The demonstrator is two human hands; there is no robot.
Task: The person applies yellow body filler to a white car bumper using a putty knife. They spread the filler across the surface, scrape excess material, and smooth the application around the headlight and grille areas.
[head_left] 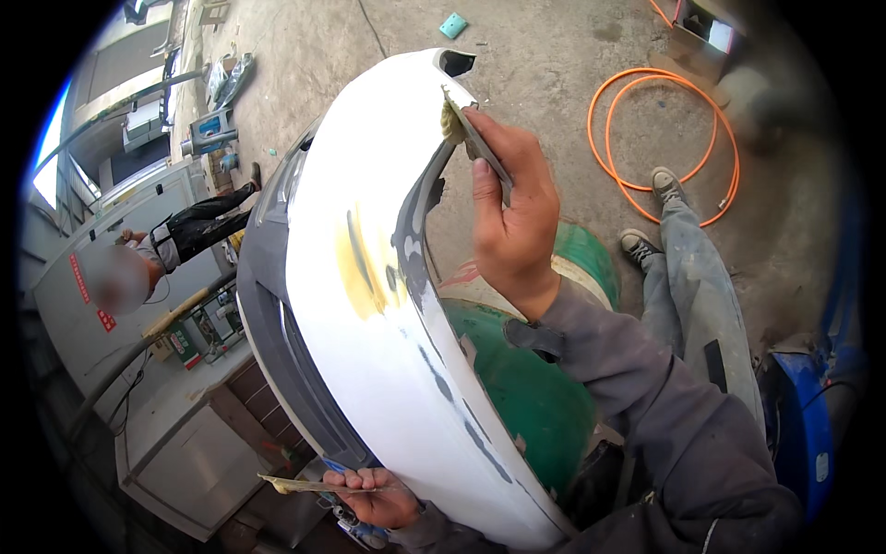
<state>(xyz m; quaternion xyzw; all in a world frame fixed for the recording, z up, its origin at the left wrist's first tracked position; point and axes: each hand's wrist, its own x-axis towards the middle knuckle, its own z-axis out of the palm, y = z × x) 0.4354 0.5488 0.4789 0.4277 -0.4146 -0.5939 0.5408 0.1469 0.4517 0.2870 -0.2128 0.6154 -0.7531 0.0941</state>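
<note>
A white car bumper [355, 157] with dark trim stretches down the middle of the view, with a yellowish filler patch and grey worn spots along its right side. My right hand [512, 208] is closed on a thin spreader [489, 152] carrying olive putty, held at the bumper's upper right edge. My left hand [374, 499] grips a flat putty blade [314, 484] with yellowish putty on its tip, at the bumper's lower left. Green drums [503, 388] lie beneath the bumper.
An orange hose [609, 166] lies coiled on the concrete floor [554, 65] at right, near my feet and a blue plastic object [803, 434]. Another person [203, 222] is at the left by a pale cabinet [92, 258]. A small turquoise item [453, 25] lies on the floor.
</note>
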